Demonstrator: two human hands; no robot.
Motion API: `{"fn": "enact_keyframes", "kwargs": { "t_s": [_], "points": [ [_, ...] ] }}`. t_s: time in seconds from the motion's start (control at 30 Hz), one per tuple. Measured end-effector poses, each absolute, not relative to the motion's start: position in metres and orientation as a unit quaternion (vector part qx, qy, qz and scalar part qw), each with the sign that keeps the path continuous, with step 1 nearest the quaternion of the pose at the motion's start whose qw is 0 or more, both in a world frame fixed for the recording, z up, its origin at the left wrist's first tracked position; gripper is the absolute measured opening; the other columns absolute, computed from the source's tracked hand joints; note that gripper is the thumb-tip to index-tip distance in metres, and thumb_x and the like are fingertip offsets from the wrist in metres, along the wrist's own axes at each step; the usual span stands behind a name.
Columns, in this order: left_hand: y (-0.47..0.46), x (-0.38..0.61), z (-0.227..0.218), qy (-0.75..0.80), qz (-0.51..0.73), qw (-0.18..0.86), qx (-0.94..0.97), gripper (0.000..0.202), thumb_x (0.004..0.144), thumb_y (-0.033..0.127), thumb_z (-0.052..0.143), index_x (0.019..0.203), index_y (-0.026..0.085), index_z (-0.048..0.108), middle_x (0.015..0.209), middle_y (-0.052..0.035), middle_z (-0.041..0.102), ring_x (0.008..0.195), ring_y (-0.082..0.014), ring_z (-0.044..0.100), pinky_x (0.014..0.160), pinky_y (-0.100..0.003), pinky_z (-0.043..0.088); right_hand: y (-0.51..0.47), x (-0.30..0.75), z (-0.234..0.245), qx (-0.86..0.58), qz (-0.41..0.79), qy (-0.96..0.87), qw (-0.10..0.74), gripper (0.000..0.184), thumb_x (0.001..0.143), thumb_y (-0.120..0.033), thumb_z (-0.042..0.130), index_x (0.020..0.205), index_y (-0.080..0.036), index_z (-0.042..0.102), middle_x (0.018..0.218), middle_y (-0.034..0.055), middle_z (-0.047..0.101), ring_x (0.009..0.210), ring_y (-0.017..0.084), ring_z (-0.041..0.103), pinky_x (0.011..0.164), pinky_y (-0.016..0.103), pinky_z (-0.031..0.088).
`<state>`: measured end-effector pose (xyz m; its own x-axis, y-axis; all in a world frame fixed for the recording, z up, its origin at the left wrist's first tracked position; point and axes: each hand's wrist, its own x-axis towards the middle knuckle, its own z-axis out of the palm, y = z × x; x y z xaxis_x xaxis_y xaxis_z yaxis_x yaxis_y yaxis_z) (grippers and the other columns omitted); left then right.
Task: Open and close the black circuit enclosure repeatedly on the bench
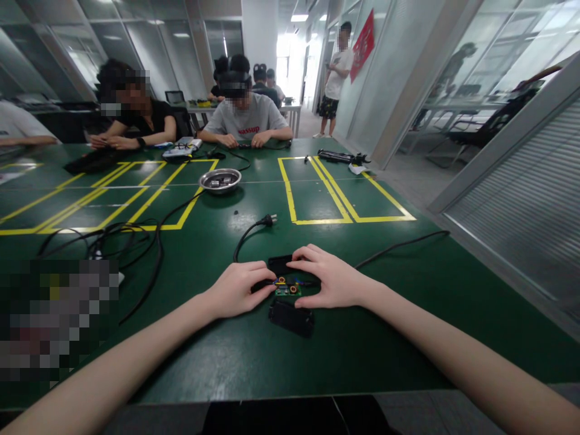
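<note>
Both my hands rest on a green table [254, 356] around a small opened power adapter. My left hand [239, 289] and my right hand [327, 279] each curl their fingers on the ends of its green circuit board [287, 286], which carries small copper coils. A black case half [281, 263] lies just behind the board. Another black case half [292, 318] lies on the table in front of my hands. A black cord with a plug [269, 220] runs from the adapter toward the middle of the table.
A steel bowl [220, 180] with small parts stands further back. Tangled black cables [118, 237] lie at the left. Yellow tape [339, 202] marks rectangles on the table. Two people sit at the far edge, others behind; one stands in the corridor.
</note>
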<state>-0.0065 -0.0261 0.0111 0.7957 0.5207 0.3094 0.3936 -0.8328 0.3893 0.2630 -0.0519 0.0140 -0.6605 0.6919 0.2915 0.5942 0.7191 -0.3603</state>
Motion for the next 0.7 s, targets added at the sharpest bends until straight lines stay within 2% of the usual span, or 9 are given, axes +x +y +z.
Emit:
{"fn": "enact_keyframes", "kwargs": {
  "t_s": [0.13,0.27,0.47,0.53,0.7],
  "points": [
    [-0.023,-0.007,0.008,0.284,0.200,0.123,0.930,0.018,0.102,0.030,0.056,0.108,0.021,0.071,0.092,-0.0031,0.071,0.075,-0.0146,0.067,0.066,-0.024,0.051,-0.054,0.259,0.014,-0.357,0.129,-0.901,0.212,0.066,0.078,-0.052,0.085,0.129,-0.014,0.068,0.125,0.0163,0.065,0.114,0.031,0.061,0.101,0.049,0.054],
    [-0.020,-0.006,0.007,0.305,0.193,0.105,0.927,0.019,0.101,0.030,0.056,0.110,0.020,0.070,0.093,-0.0035,0.070,0.075,-0.0152,0.066,0.067,-0.024,0.052,-0.053,0.252,0.009,-0.398,0.103,-0.878,0.245,0.056,0.078,-0.041,0.084,0.125,-0.015,0.069,0.119,0.0144,0.068,0.106,0.029,0.063,0.095,0.048,0.057],
    [-0.022,-0.005,0.011,0.316,0.191,0.129,0.920,0.021,0.101,0.034,0.057,0.109,0.020,0.070,0.093,-0.0028,0.068,0.072,-0.0143,0.065,0.066,-0.024,0.050,-0.054,0.245,0.002,-0.420,0.081,-0.855,0.294,0.045,0.081,-0.041,0.081,0.119,-0.019,0.072,0.116,0.0126,0.071,0.104,0.029,0.065,0.092,0.048,0.058],
    [-0.022,-0.005,0.012,0.313,0.194,0.135,0.920,0.023,0.100,0.038,0.059,0.109,0.019,0.069,0.094,-0.0027,0.068,0.069,-0.0137,0.063,0.064,-0.024,0.048,-0.056,0.245,0.003,-0.416,0.086,-0.856,0.295,0.048,0.081,-0.043,0.081,0.121,-0.019,0.071,0.117,0.0126,0.071,0.105,0.029,0.065,0.093,0.047,0.057],
    [-0.022,-0.007,0.013,0.304,0.195,0.143,0.922,0.024,0.097,0.039,0.065,0.109,0.019,0.069,0.095,-0.0025,0.068,0.067,-0.0126,0.062,0.060,-0.024,0.046,-0.058,0.247,0.005,-0.406,0.086,-0.873,0.255,0.070,0.071,-0.054,0.088,0.127,-0.016,0.069,0.124,0.0155,0.069,0.111,0.032,0.064,0.097,0.051,0.055]
  ]
}}
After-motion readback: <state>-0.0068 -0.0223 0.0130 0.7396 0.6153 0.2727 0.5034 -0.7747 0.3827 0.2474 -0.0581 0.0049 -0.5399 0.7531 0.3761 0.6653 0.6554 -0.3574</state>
